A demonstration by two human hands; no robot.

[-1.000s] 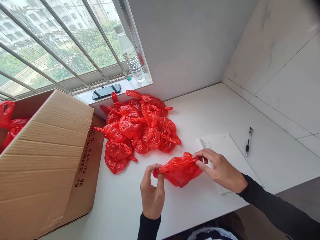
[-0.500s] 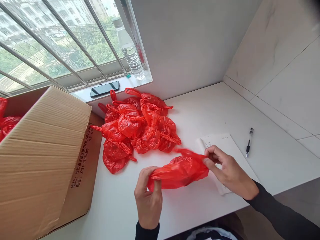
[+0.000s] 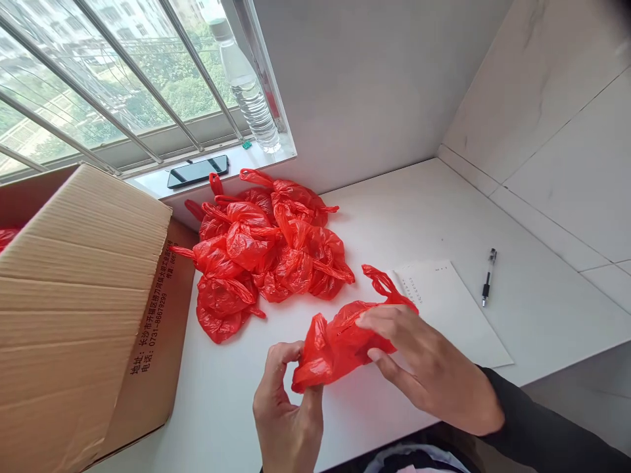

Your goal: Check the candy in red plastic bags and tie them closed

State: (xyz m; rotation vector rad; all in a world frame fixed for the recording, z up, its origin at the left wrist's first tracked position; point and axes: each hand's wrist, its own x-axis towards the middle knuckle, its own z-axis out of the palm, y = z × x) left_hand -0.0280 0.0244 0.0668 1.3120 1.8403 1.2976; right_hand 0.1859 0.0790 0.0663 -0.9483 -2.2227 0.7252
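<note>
A red plastic bag [image 3: 340, 345] with crumpled sides is held above the white table. My left hand [image 3: 290, 407] has its near left end pinched between thumb and fingers. Over its right side lies my right hand [image 3: 428, 364], fingers stretched across the plastic and thumb apart from them. A loose handle of this bag sticks up beyond the right fingers. What the bag contains cannot be made out. Behind it, several knotted red bags [image 3: 276, 243] lie in a heap against the wall.
A cardboard box [image 3: 73, 289] with red plastic inside stands at left. On the windowsill are a phone [image 3: 198, 172] and a water bottle [image 3: 249, 92]. An open notebook [image 3: 453, 315] lies under the right hand's far side, and a pen [image 3: 489, 277] is to its right.
My right hand has let go of the bag's handle and moved left and down over the bag. The bag has turned and bunched up. My left hand keeps its end.
</note>
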